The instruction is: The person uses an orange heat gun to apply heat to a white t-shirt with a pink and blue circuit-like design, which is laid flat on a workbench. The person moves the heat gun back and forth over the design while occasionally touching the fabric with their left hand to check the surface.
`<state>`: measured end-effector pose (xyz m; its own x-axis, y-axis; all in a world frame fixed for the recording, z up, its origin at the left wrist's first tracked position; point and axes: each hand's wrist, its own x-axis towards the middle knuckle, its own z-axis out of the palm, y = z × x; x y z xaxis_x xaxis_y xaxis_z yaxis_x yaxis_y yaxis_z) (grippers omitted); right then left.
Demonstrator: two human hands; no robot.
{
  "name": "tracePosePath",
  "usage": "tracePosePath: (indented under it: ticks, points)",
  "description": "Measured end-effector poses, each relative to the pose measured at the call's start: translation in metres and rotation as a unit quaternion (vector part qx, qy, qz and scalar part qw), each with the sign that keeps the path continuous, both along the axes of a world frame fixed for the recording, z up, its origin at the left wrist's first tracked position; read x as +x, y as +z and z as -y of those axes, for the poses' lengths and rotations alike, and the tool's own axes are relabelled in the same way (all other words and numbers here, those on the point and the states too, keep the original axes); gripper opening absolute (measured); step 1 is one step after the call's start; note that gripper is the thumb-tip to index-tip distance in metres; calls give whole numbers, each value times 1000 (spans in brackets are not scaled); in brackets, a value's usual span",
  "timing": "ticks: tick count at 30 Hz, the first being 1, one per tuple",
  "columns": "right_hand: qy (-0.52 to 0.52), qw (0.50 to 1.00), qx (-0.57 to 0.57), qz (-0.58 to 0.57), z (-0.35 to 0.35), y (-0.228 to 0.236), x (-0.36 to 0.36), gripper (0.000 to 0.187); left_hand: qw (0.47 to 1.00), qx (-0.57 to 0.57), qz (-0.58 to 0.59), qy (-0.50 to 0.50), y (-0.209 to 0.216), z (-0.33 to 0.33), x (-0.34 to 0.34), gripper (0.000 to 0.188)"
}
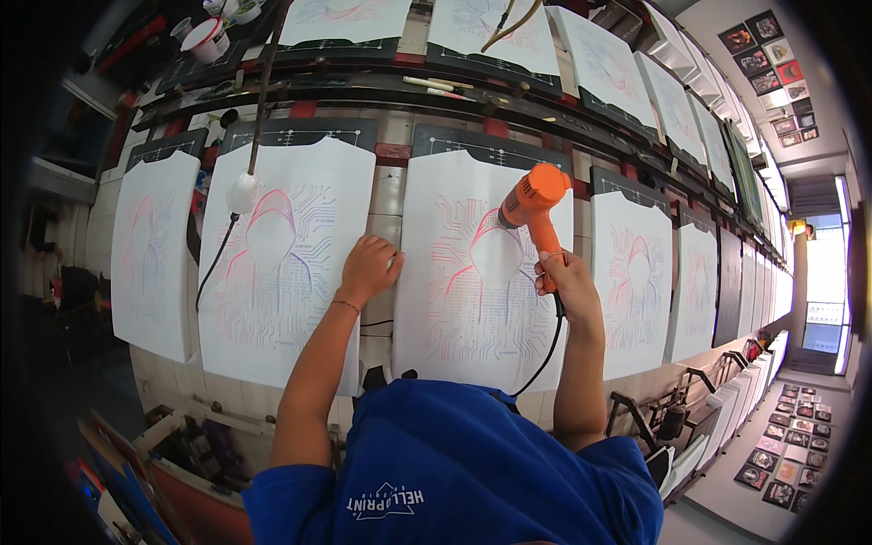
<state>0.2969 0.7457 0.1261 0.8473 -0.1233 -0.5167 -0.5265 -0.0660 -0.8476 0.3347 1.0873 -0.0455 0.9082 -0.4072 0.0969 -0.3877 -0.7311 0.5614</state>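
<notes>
My right hand [563, 277] is wrapped round the handle of an orange heat gun [538, 202]. Its dark nozzle points down and left over the printed hooded figure on a white T-shirt [436, 218], laid flat on a dark board. From the handle a black cord hangs toward my body. My left hand [371, 263] rests at the right edge of another white T-shirt [272, 163], its fingers partly curled, apparently with nothing in them. That shirt bears the same red-to-blue figure with circuit-like lines.
More printed white T-shirts [627, 213] on boards run along both sides of a dark rail [354, 91]. A white socket block [242, 193] hangs on a cord over the left shirt. Pens [438, 86] lie on the rail, and a white tub [207, 41] stands far left.
</notes>
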Motion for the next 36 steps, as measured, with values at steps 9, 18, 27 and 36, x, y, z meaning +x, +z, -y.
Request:
tracePosePath:
  ticks: [9,18,27,36]
  points:
    - [18,999,-6,26,-7,0,20,31,993,89,80,-4,-7,-7,1,38]
    - [53,999,6,-7,-5,17,35,34,987,158,3,6,3,-2,2,51]
    - [108,994,-13,-15,-10,16,11,32,984,176,26,14,2,0,3,53]
    - [112,993,8,-19,-14,13,30,31,988,154,16,17,-3,-3,5,52]
